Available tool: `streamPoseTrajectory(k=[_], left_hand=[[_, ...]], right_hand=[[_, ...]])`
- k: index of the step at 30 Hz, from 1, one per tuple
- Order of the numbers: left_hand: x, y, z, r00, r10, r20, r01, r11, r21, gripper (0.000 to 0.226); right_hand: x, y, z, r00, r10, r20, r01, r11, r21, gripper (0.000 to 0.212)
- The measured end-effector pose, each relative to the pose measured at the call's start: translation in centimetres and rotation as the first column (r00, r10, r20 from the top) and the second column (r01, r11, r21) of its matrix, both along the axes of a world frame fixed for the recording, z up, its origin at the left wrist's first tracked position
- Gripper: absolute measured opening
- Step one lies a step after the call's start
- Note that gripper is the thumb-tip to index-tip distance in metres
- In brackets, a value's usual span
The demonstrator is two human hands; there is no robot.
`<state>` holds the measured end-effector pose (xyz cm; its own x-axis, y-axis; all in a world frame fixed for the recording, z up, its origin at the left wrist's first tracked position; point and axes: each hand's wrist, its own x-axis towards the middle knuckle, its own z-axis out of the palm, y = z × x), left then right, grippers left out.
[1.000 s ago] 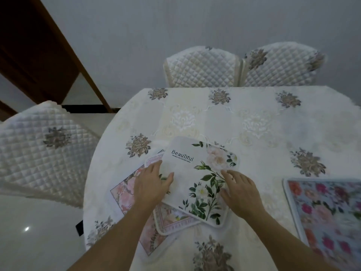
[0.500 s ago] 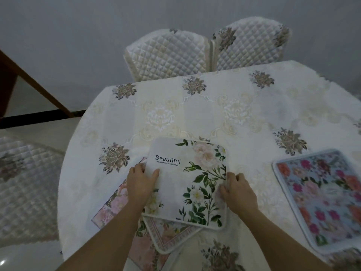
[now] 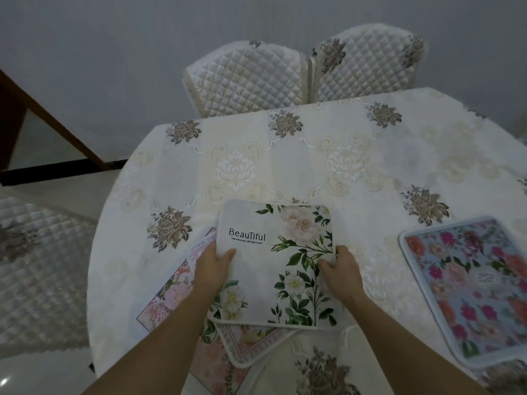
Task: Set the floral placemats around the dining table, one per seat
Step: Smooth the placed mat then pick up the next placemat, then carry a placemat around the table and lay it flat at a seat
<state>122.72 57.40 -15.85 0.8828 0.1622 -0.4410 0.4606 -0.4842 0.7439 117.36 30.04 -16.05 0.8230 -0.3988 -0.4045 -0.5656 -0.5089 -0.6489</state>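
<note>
A white placemat (image 3: pixel 279 252) printed with green leaves, pale roses and the word "BeauTiful" is held just above a small stack at the near edge of the round table (image 3: pixel 313 161). My left hand (image 3: pixel 212 269) grips its left edge and my right hand (image 3: pixel 340 269) grips its right edge, thumbs on top. Under it lie a pink-bordered placemat (image 3: pixel 251 346) and a pink floral placemat (image 3: pixel 168 297), both partly hidden. A blue placemat with red and pink flowers (image 3: pixel 470 286) lies flat at the right.
The table wears a cream embroidered cloth with brown flower motifs. Two quilted chairs (image 3: pixel 251 78) (image 3: pixel 368 64) stand at the far side, and another quilted chair (image 3: pixel 37 269) is at the left. A dark wooden frame (image 3: pixel 51 121) stands at the back left.
Both hands have closed on the side edges of the white placemat and lifted it slightly off the stack. My view has shifted left and down.
</note>
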Motion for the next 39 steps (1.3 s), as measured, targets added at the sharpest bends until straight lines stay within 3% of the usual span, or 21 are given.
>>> streamPoseTrajectory(k=[5, 14, 17, 20, 27, 31, 35, 39], left_hand=[[-1.1, -0.2, 1.5, 0.998, 0.047, 0.043, -0.041, 0.990, -0.131, 0.035], [-2.7, 1.1, 6.2, 0.979, 0.105, 0.178, -0.057, 0.966, -0.254, 0.024], [-3.1, 1.6, 7.3, 0.980, -0.014, 0.200, 0.053, 0.979, -0.195, 0.022], [-3.6, 2.0, 8.3, 0.967, -0.056, 0.248, 0.098, 0.982, -0.159, 0.024], [-4.2, 3.3, 8.3, 0.948, 0.007, 0.318, 0.073, 0.968, -0.239, 0.027], [-5.1, 3.8, 8.1, 0.940, 0.046, 0.339, 0.047, 0.964, -0.262, 0.030], [-7.6, 5.0, 8.5, 0.923, 0.137, 0.359, -0.043, 0.965, -0.257, 0.037], [-10.5, 6.0, 9.7, 0.897, 0.246, 0.367, -0.168, 0.959, -0.230, 0.028]], right_hand=[[0.3, 0.6, 2.1, 0.999, 0.022, 0.037, -0.028, 0.986, 0.163, 0.021], [0.8, -0.4, 6.9, 0.982, 0.024, 0.187, -0.068, 0.969, 0.236, 0.022], [0.4, -0.6, 8.4, 0.973, 0.031, 0.228, -0.084, 0.971, 0.226, 0.024], [-0.2, -0.3, 9.5, 0.964, 0.019, 0.265, -0.082, 0.970, 0.227, 0.013], [-1.5, 0.7, 10.7, 0.942, -0.018, 0.334, -0.047, 0.982, 0.184, 0.004], [-1.8, 1.4, 11.0, 0.939, 0.037, 0.342, -0.075, 0.992, 0.099, 0.010], [-1.7, 2.5, 11.1, 0.928, 0.121, 0.351, -0.154, 0.986, 0.068, 0.014], [-1.4, 3.9, 11.6, 0.899, 0.229, 0.374, -0.279, 0.957, 0.084, 0.016]])
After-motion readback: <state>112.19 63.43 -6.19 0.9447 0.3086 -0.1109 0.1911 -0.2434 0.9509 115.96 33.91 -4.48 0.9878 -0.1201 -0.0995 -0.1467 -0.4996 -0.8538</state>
